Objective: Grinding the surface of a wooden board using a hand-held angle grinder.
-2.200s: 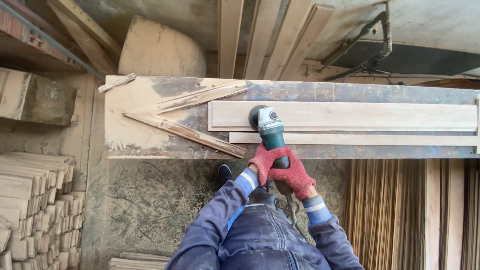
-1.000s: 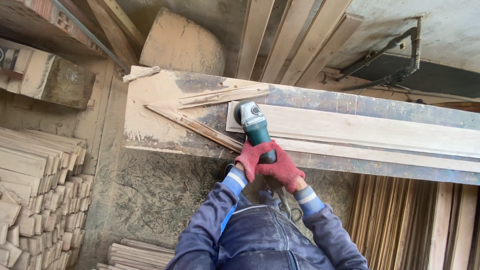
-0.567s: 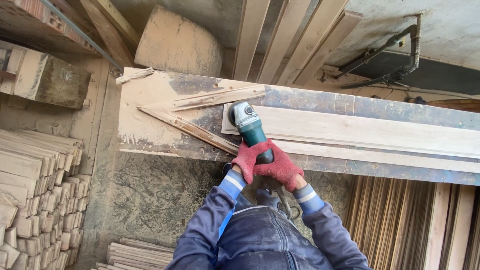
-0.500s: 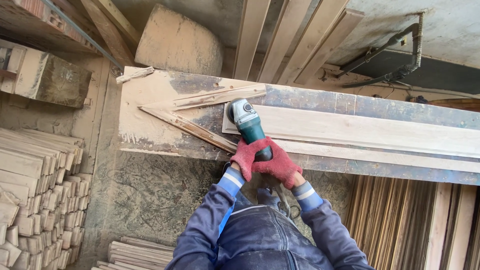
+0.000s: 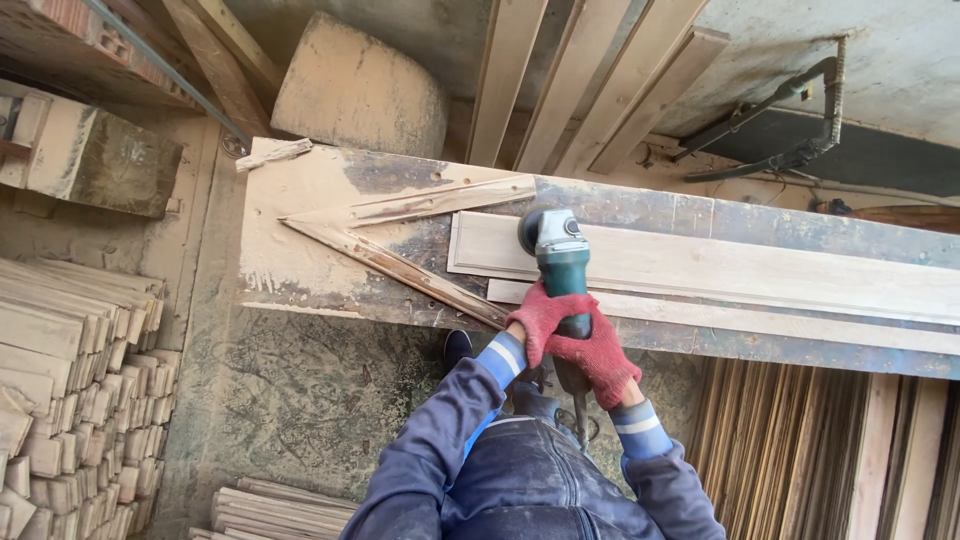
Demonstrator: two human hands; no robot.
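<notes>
- Left hand (image 5: 538, 318) and right hand (image 5: 598, 352), both in red gloves, have their fingers wrapped tight around the green body of the angle grinder (image 5: 558, 262)
- Grinder head lies beyond the fingers, resting on the left end of a long pale plank (image 5: 720, 268)
- Plank lies flat along the dusty counter (image 5: 300, 215), beside two thin wooden strips (image 5: 400, 268) forming a wedge

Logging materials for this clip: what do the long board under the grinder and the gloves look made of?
The long board looks like pale, unfinished wood, with faint grain and a matt surface. The gloves on the left hand and right hand look like red knitted fabric, seemingly uncoated, though dusty.
</notes>
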